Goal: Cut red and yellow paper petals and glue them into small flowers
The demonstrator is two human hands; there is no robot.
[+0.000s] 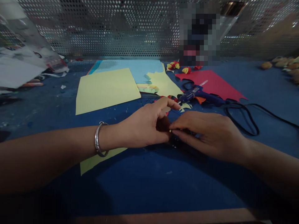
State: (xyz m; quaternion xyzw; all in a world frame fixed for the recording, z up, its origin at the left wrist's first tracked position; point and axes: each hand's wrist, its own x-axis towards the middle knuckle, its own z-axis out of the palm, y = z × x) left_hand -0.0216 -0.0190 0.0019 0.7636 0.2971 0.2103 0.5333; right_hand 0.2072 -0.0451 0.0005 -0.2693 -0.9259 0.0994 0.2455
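Observation:
My right hand (207, 133) pinches a tiny pale-yellow piece (170, 131), seemingly paper, between thumb and index finger. Its outline is mostly covered by the fingertips. Curved into a loose C shape, my left hand (147, 124) has its index finger raised away from the thumb. The left thumb tip comes close to the yellow piece; whether they touch I cannot tell. Shadow hides the inner left fingers. A dark object (174, 144) shows beneath the fingertips, too dim to name. Just beyond the hands lies a blue glue gun (193, 95), nozzle toward the left fingers.
Yellow sheets (107, 88) and a light-blue sheet (135, 67) lie at the back left, a cut red sheet (217, 82) at the back right. Small red-yellow paper pieces (173, 65) sit between. A black cord (247, 121) loops rightward. A perforated metal panel (116, 31) stands behind.

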